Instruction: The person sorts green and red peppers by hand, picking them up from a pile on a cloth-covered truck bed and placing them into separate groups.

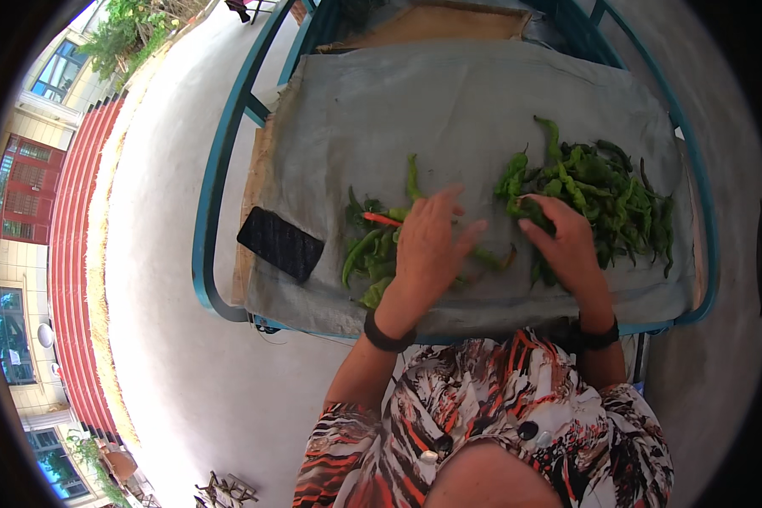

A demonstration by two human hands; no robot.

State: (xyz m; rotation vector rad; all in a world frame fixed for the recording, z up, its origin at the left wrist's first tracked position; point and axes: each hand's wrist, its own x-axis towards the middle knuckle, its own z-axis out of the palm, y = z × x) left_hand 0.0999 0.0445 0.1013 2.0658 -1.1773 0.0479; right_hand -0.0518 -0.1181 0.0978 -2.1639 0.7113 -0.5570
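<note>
My left hand (428, 244) is above the right side of a smaller pile of green chili peppers (374, 254), its fingers apart and slightly blurred, with nothing seen in them. One red chili pepper (382, 219) lies in that pile, partly behind the hand. At the left edge of a larger heap of green chili peppers (609, 190), my right hand (568, 244) has its thumb and fingers around a dark green pepper (537, 213). Between the two hands lies a green pepper with a brownish tip (492, 259). Both wrists wear dark bands.
A grey cloth (368, 114) covers the cart bed under the peppers. To the left lies a black rectangular object (280, 244). Blue metal rails (213, 190) curve around both sides. Behind the cloth is a brown board (444, 25). Red steps (89, 222) rise far left.
</note>
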